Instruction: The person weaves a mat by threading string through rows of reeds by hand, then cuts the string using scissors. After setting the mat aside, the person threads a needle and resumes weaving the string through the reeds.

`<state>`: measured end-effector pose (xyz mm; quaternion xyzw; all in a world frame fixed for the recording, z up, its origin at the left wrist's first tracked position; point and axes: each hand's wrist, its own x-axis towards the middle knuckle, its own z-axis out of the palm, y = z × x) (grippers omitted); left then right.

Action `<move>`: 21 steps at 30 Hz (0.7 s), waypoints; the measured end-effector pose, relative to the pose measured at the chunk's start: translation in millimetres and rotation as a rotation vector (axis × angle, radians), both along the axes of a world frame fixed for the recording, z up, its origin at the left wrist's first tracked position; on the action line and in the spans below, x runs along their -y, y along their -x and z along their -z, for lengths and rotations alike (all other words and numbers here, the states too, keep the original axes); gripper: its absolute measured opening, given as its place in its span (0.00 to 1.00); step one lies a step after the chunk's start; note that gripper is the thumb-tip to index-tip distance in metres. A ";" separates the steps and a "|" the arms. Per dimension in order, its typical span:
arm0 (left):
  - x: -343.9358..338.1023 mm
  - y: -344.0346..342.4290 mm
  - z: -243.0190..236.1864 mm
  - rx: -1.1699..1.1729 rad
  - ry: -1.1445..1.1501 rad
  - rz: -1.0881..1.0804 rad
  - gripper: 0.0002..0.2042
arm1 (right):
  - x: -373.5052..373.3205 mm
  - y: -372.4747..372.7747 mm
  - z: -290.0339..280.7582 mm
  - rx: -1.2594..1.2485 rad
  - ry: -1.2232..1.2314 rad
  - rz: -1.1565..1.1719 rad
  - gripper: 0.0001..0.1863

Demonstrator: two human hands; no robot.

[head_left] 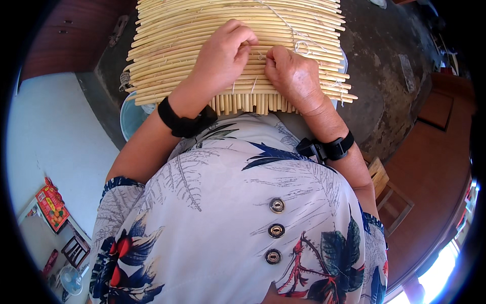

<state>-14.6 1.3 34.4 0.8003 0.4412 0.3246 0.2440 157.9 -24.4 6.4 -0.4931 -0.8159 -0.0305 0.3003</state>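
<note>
Pale yellow stalks, laid side by side and bound with thin white string (281, 19), form a mat (172, 44) in front of my body. Above its near half, my left hand (220, 55) is closed in a pinch, thumb against the bent fingers. Close to its right, my right hand (293, 73) is also closed, with thumb and forefinger pressed together. A small loop of the string shows in the gap between the hands, and its ends run into both pinches. More string curls loosely on the stalks beyond my right hand.
Along the mat's near edge, a row of cut stalk ends (253, 103) points toward me. A light blue tub (129, 119) stands under the mat's left side. Dark floor (377, 61) lies to the right, with a wooden stool (378, 175) beside my right arm.
</note>
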 end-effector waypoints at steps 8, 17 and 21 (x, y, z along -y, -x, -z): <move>25.1 16.5 5.4 -0.297 -0.477 0.134 0.18 | 1.9 0.9 -4.6 -0.006 0.039 0.015 0.04; 23.2 16.5 11.5 -0.295 -0.393 0.106 0.16 | -0.2 0.2 -1.0 -0.020 -0.041 -0.023 0.05; 23.6 18.1 12.5 -0.141 -0.326 0.056 0.14 | 2.4 0.5 -6.5 -0.034 0.067 -0.003 0.03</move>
